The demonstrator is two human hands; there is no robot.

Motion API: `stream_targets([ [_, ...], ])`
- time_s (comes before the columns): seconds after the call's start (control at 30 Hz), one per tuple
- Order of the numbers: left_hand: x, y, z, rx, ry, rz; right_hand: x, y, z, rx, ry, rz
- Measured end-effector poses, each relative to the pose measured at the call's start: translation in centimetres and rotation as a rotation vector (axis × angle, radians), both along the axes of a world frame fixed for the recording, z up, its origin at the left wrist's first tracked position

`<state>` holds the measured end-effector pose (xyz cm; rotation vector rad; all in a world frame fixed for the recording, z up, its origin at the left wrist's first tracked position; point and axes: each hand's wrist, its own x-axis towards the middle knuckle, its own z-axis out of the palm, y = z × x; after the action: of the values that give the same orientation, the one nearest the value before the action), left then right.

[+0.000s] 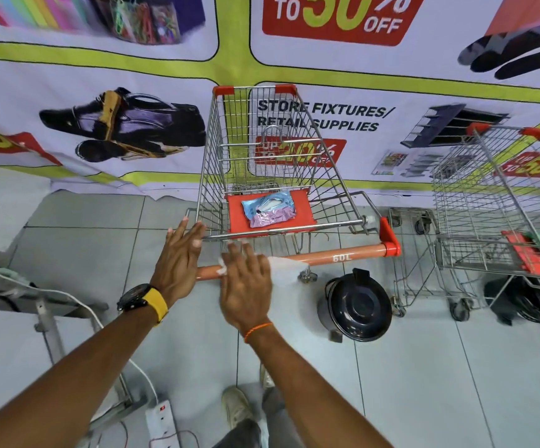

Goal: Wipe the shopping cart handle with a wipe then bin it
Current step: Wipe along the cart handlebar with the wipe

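On the orange cart handle (343, 257), the right hand (246, 282) lies flat, fingers straight, pressing a white wipe (286, 270) against the bar. At the handle's left end the left hand (179, 253) rests open, holding nothing. Beyond the handle a wipes packet (268, 208) sits in the cart; a black bin (357, 307) stands on the floor below it.

The floor (423, 383) is of pale grey tiles. A wire shopping cart (210, 169) stands on it on its wheels, with a second cart (462, 202) near it at the right. A round black bin (357, 305) with closed lid stands near both carts, and a white power strip (162, 418) lies beside a pale shoe (236, 405).
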<state>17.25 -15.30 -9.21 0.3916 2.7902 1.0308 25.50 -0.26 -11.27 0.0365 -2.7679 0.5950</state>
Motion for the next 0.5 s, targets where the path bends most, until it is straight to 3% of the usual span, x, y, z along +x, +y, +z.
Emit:
stream_targets([
  [0.17,0.0,-0.7,-0.2,-0.023,-0.032,-0.010,0.0,-2.7,-0.5,0.047,-0.001,0.064],
  [0.3,0.0,-0.2,0.1,0.013,-0.005,-0.031,0.5,3.5,0.3,0.060,0.004,0.039],
  [0.5,-0.1,-0.3,0.6,-0.029,0.036,-0.096,0.9,15.3,1.7,0.107,-0.149,-0.125],
])
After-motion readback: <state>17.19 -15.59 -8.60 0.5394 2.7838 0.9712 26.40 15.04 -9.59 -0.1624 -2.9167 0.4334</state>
